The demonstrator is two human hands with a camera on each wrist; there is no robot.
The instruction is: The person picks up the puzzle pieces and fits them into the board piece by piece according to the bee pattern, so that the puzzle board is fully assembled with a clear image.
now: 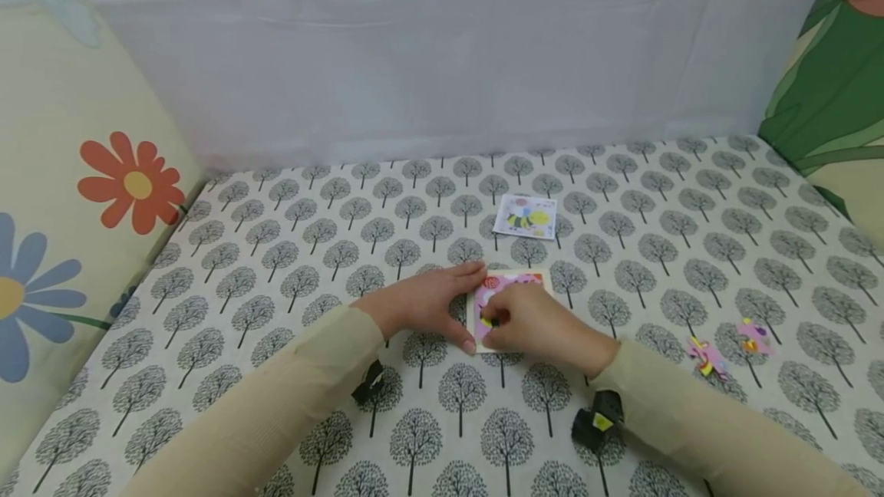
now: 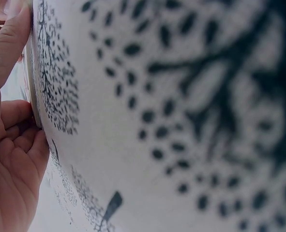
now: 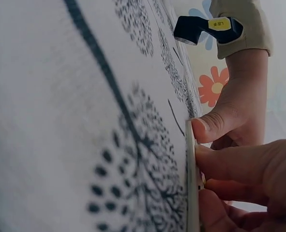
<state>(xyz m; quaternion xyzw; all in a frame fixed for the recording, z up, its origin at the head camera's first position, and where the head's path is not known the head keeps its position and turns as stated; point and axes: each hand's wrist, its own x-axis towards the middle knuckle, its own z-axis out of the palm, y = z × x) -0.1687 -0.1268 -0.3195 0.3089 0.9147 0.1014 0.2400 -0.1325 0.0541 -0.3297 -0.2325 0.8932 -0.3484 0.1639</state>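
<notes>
A small puzzle board (image 1: pixel 473 324) with a cream rim and a pink picture lies flat on the table, partly covered by both hands. My left hand (image 1: pixel 435 301) holds its left side, thumb at the near corner and fingers at the far one. In the left wrist view the left fingers (image 2: pixel 24 137) curl in at the board's edge. My right hand (image 1: pixel 542 324) bends over the picture, its thumb and fingers pinching a puzzle piece (image 3: pixel 202 182) low at the board's surface. Most of that piece is hidden by the fingers.
A picture card (image 1: pixel 525 217) with a striped bee lies beyond the board. Two pink puzzle pieces, one nearer (image 1: pixel 707 357) and one farther (image 1: pixel 753 337), lie to the right. A tree-print cloth (image 1: pixel 276 359) covers the table, which meets a pale wall behind.
</notes>
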